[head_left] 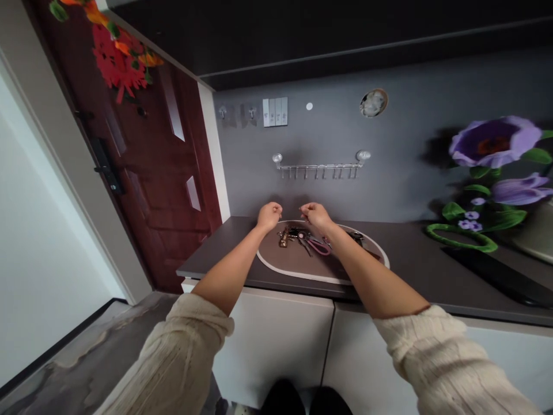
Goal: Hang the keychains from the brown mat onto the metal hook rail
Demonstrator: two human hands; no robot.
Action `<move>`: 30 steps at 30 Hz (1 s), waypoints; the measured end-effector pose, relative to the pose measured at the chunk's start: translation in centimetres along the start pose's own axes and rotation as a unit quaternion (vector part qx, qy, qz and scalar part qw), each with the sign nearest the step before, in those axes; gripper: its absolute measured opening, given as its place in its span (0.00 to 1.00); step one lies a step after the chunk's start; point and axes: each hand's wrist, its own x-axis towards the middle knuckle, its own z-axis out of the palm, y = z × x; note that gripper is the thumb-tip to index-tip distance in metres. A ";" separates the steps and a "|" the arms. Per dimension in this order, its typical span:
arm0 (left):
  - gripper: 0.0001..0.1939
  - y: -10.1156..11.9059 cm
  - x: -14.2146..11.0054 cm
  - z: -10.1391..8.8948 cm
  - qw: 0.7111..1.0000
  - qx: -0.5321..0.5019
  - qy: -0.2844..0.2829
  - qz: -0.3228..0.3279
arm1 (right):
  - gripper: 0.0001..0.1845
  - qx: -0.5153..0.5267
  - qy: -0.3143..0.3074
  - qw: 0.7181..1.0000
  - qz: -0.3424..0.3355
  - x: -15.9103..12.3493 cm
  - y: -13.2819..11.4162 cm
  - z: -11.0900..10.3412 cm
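Note:
My left hand (270, 216) is raised over the back left part of an oval brown mat (285, 265) with a white rim. Its fingers are curled in, and I see nothing sticking out of them. Level with it, my right hand (315, 215) has its fingers bent together, with no object showing. A gap separates the two hands. Below them on the mat lies a bunch of keys (305, 242) with a pink strap loop (318, 248) and a brownish charm (284, 237). More dark items (358, 236) lie partly behind my right forearm.
A clear hook rail (322, 167) is fixed to the grey wall behind the mat, with wall switches (275, 112) above. Purple flowers (495, 144) and a long black object (496, 276) stand on the right of the dark counter (415, 271). A dark red door (159, 196) is at left.

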 end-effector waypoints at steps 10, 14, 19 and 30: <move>0.07 -2.5 -0.8 2.0 0.994 0.072 -0.080 0.003 | 0.08 -0.281 -0.045 0.952 -0.112 1.7 3.0 1.6; 0.07 -3.0 -0.7 2.1 0.991 0.098 -0.088 -0.010 | 0.11 -0.361 -0.056 0.922 -0.128 1.7 3.3 1.5; 0.07 -3.0 -0.8 2.2 0.989 0.105 -0.101 -0.013 | 0.14 -0.423 -0.099 0.893 -0.117 1.6 3.6 1.8; 0.07 -3.3 -0.6 2.4 0.990 0.097 -0.102 -0.012 | 0.11 -0.340 -0.133 0.927 -0.090 2.2 4.5 1.8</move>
